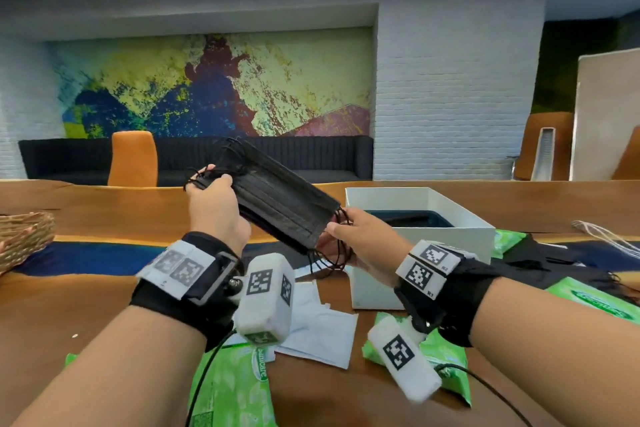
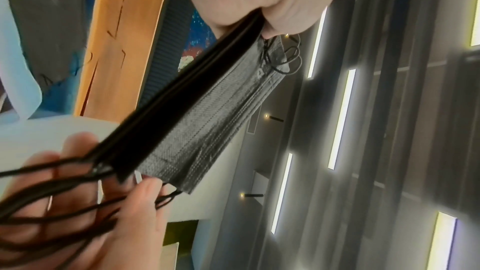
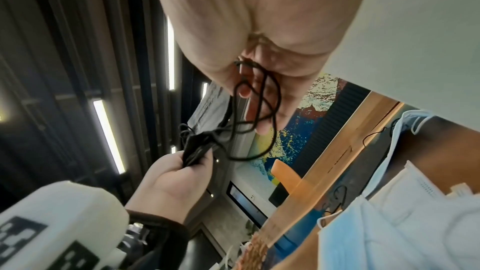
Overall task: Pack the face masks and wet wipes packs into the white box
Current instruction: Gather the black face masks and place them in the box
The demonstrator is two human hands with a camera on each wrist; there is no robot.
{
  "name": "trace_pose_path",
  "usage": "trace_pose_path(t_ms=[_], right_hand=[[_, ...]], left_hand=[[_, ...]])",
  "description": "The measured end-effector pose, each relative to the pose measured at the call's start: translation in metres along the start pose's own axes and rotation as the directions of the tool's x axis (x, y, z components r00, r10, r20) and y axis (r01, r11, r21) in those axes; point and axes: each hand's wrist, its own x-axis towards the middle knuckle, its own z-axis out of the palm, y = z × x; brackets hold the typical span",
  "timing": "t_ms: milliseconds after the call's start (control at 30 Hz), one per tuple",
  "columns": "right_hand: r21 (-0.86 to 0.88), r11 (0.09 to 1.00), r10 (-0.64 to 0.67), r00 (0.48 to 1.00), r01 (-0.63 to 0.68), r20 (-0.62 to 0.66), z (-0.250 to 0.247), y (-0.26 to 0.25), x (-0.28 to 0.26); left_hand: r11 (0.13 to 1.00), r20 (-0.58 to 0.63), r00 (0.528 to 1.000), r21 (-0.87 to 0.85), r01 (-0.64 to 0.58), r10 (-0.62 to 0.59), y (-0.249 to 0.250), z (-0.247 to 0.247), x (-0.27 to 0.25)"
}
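Note:
A stack of black face masks (image 1: 277, 198) is held up in the air above the table, tilted down to the right. My left hand (image 1: 214, 204) grips its upper left end; in the left wrist view the masks (image 2: 207, 114) run from that palm to the other hand. My right hand (image 1: 349, 236) pinches the lower right end, with black ear loops (image 3: 254, 110) hanging over its fingers. The white box (image 1: 450, 253) stands open just right of the masks, something dark lying inside. Green wet wipes packs (image 1: 228, 388) (image 1: 446, 357) and white-blue masks (image 1: 322, 329) lie on the table below.
A woven basket (image 1: 24, 239) sits at the left table edge. More green packs (image 1: 602, 302) and black masks (image 1: 540, 253) lie right of the box. White strings (image 1: 609, 236) trail at the far right. An orange chair (image 1: 133, 158) stands behind the table.

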Motion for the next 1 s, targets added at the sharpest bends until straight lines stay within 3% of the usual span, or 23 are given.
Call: trace_pose_path(t_ms=[133,167,233,300,367,400,433,467,500,567,633,767,867,1000], right_hand=[[0.33,0.943,0.046,0.999,-0.044,0.001,-0.027,-0.012,-0.02],[0.36,0.932,0.041,0.999,-0.044,0.015,-0.034,-0.013,-0.024],[0.344,0.939,0.024,1.0,-0.027,0.014,-0.045,-0.011,-0.03],[0.316,0.949,0.004,0.999,0.011,-0.047,-0.056,-0.009,-0.032],[0.346,0.936,-0.019,0.99,0.067,-0.139,-0.069,-0.009,-0.033],[0.356,0.929,-0.029,0.98,0.099,-0.196,-0.078,-0.009,-0.031],[0.342,0.931,-0.039,0.966,0.128,-0.254,-0.089,-0.011,-0.031],[0.309,0.939,-0.048,0.948,0.15,-0.315,-0.1,-0.012,-0.03],[0.276,0.947,-0.055,0.928,0.165,-0.368,-0.112,-0.014,-0.029],[0.239,0.954,-0.05,0.884,0.179,-0.465,-0.138,-0.016,-0.029],[0.218,0.961,-0.032,0.853,0.169,-0.521,-0.161,-0.016,-0.031],[0.057,0.994,-0.049,0.866,0.089,-0.498,-0.187,-0.011,-0.033],[0.004,0.999,-0.046,0.881,0.054,-0.47,-0.192,-0.005,-0.029],[0.092,0.989,-0.055,0.876,0.113,-0.48,-0.196,-0.002,-0.022]], left_hand=[[0.999,-0.088,0.995,0.031,0.043,-0.04,0.008,0.027,-0.026],[0.99,-0.09,0.995,0.129,0.051,-0.04,0.007,0.034,-0.028],[0.871,-0.033,0.998,0.491,-0.024,0.046,0.001,0.049,-0.037],[0.85,0.026,0.998,0.523,-0.066,0.062,-0.006,0.061,-0.042],[0.655,0.155,0.979,0.728,-0.205,0.133,-0.012,0.073,-0.058],[0.626,0.183,0.971,0.742,-0.24,0.155,-0.018,0.079,-0.065],[0.769,0.142,0.985,0.617,-0.167,0.1,-0.019,0.088,-0.069],[0.939,0.123,0.989,0.343,0.039,-0.086,-0.015,0.095,-0.075],[0.984,0.179,0.97,0.1,0.146,-0.162,-0.014,0.096,-0.077],[0.971,0.252,0.941,-0.021,0.237,-0.224,-0.018,0.099,-0.076],[0.964,0.375,0.888,0.119,0.238,-0.266,-0.02,0.096,-0.073],[0.929,0.525,0.786,0.332,0.164,-0.326,-0.025,0.097,-0.069],[0.932,0.581,0.761,0.352,0.085,-0.289,-0.031,0.102,-0.069],[0.919,0.619,0.748,0.393,-0.031,-0.239,-0.038,0.115,-0.07]])
